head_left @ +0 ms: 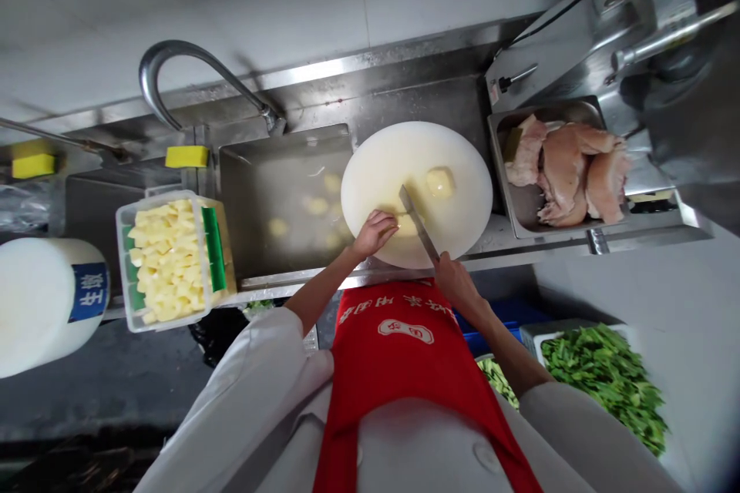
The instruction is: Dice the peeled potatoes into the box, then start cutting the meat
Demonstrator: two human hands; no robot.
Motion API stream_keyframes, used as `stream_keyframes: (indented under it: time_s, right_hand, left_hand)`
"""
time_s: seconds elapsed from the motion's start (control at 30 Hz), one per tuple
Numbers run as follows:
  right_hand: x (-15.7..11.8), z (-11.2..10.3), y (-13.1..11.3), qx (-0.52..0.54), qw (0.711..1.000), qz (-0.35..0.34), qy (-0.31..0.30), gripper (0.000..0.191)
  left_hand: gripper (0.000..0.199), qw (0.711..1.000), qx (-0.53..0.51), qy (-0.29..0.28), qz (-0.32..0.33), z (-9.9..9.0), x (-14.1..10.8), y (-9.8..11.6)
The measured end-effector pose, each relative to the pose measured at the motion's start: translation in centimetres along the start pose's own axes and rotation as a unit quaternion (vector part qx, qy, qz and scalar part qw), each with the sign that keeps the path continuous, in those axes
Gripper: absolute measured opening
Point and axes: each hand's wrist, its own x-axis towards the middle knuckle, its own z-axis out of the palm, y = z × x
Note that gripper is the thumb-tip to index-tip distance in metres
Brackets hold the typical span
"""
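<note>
A round white cutting board (370,158) lies across the sink edge. My right hand (455,280) is wrapped around the handle of a kitchen knife (421,227), whose blade points up and left over the board. Under the blade is a pale, peeled potato piece (408,226). My left hand (375,234) has its fingers bent together against the left side of that piece. Another peeled potato (440,182), blocky in shape, sits farther back on the board, right of the blade.
Left of the board, several potatoes (317,206) lie in the water-filled sink (254,246) under a curved faucet (190,50). A clear tub of potato chunks (167,262) stands farther left, near a yellow block (186,157). To the right is a metal pan (520,219) of raw meat (570,166).
</note>
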Motion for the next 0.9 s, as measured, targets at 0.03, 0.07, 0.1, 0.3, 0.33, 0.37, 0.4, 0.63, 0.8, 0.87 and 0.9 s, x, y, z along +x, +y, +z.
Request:
stream_keyframes:
  time_s: [0.03,0.07,0.1,0.3,0.33,0.37,0.4,0.63,0.8,0.87,0.9]
  right_hand:
    - [0.1,-0.2,-0.1,-0.004,1.000,-0.007,0.001,0.027]
    - [0.0,-0.5,-0.1,-0.010,1.000,-0.013,0.005,0.027]
    - [-0.3,-0.7,0.0,-0.016,1.000,-0.017,0.011,0.027]
    - [-1.5,-0.4,-1.4,-0.028,0.999,-0.008,0.026,0.026]
    - [-1.2,-0.1,-1.8,-0.029,0.999,-0.009,0.020,0.025]
    - [-0.9,0.1,-2.1,-0.030,0.999,-0.009,0.016,0.024]
    - [-0.6,0.3,-2.3,-0.031,0.999,-0.008,0.014,0.024]
    - [-1.0,-0.4,-2.2,-0.040,0.999,-0.018,0.026,0.027]
    - [-1.2,-0.3,-3.5,-0.044,0.999,-0.023,0.008,0.026]
    - [-0.7,-0.3,-3.8,-0.045,0.999,-0.029,-0.003,0.025]
    - [-0.5,-0.4,-3.8,-0.048,0.998,-0.036,-0.007,0.024]
  left_hand:
    - [0.022,1.000,-0.003,0.004,0.010,0.0,0.0,-0.1]
    - [0.022,1.000,-0.005,0.010,0.019,-0.1,-0.1,-0.1]
    - [0.021,1.000,-0.005,0.019,0.024,-0.1,-0.2,0.0]
    - [0.019,0.997,0.013,0.071,0.020,0.6,-0.9,0.6]
    - [0.019,0.998,0.011,0.063,0.028,0.8,-0.8,0.6]
    - [0.019,0.998,0.009,0.056,0.036,1.0,-0.7,0.5]
    - [0.019,0.998,0.008,0.051,0.043,1.2,-0.5,0.3]
    - [0.022,0.998,0.024,0.049,0.036,0.5,-0.8,0.3]
    - [0.026,0.998,0.043,0.046,0.015,1.0,-1.3,0.7]
    - [0.028,0.999,0.045,0.020,0.014,1.7,-1.4,0.8]
    - [0.029,0.999,0.047,0.015,0.013,1.8,-1.4,0.9]
